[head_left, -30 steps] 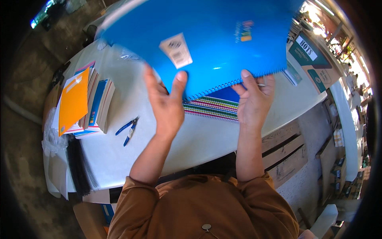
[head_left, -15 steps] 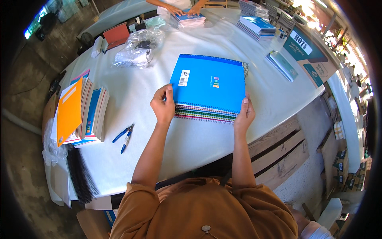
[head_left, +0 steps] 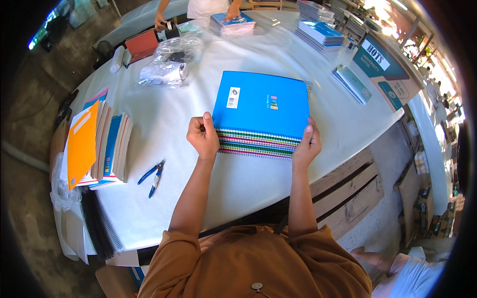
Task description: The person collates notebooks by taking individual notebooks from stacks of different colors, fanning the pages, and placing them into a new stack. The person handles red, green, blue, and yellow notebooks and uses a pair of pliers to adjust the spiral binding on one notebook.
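Note:
A stack of spiral notebooks (head_left: 263,107) with a blue cover on top is held over the table in front of me. Multicoloured coil bindings line its near edge, and more coils show at the far right corner. My left hand (head_left: 202,135) grips the stack's left side, thumb up along the edge. On the opposite side, my right hand (head_left: 307,141) is closed round the near right corner. The undersides of both hands' grips are hidden. Blue-handled pliers (head_left: 152,178) lie on the white-covered table (head_left: 238,198) to the left of my left forearm.
At left stand unbound books with an orange cover (head_left: 82,146), beside black coils (head_left: 99,223). Clear plastic wrap (head_left: 166,64) lies farther back. Across the table, a co-worker's hand (head_left: 232,12) rests on notebooks. More stacks (head_left: 320,36) and a printed carton (head_left: 382,69) stand at right.
The stack has tilted, showing more of its coiled near edge. The co-worker's one hand has moved left to a dark roll-like object. At lower right, another person's arm and pale clothing show more.

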Motion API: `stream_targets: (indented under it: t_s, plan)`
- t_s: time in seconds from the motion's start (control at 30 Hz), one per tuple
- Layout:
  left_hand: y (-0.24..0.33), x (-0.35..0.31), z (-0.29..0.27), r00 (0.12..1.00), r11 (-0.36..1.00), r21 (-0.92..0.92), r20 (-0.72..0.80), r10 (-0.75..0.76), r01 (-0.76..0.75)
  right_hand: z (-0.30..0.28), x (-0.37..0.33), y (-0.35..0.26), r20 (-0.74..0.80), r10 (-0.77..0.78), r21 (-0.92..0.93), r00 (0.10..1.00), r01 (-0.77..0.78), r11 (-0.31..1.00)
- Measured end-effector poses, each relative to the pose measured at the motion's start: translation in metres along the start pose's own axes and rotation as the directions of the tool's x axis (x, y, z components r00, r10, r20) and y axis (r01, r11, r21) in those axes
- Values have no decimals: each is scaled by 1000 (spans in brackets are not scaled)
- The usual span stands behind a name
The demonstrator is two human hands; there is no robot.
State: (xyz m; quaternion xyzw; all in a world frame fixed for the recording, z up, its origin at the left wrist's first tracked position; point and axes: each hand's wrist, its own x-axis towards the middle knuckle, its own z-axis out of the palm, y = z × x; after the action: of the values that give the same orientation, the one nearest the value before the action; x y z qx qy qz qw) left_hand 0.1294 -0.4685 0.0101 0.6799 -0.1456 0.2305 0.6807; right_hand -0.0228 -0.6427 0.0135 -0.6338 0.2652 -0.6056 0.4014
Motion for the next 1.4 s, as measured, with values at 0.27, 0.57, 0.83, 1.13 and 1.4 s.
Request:
stream_targets:
  t_s: [0.27,0.57,0.83,1.13,1.4]
  plan:
    - [-5,12,-16,997,998,-57,-83,8,-13,17,-7,-10,-11,184,-10,983,-185,983]
    - [115,121,-240,892,559,696,383,241,-450,-47,-19,-2,92,-192,-170,977,206,964]
    - [95,127,-367,930,181,950,293,-221,-256,0,-75,-57,214,-299,207,930,256,944]
    - [82,131,-378,811,147,819,571,-126,-554,46,-147,-117,845,-272,254,461,103,962]
    - [55,148,-405,724,115,715,688,56,-689,106,-202,-135,934,-356,341,16,247,907]
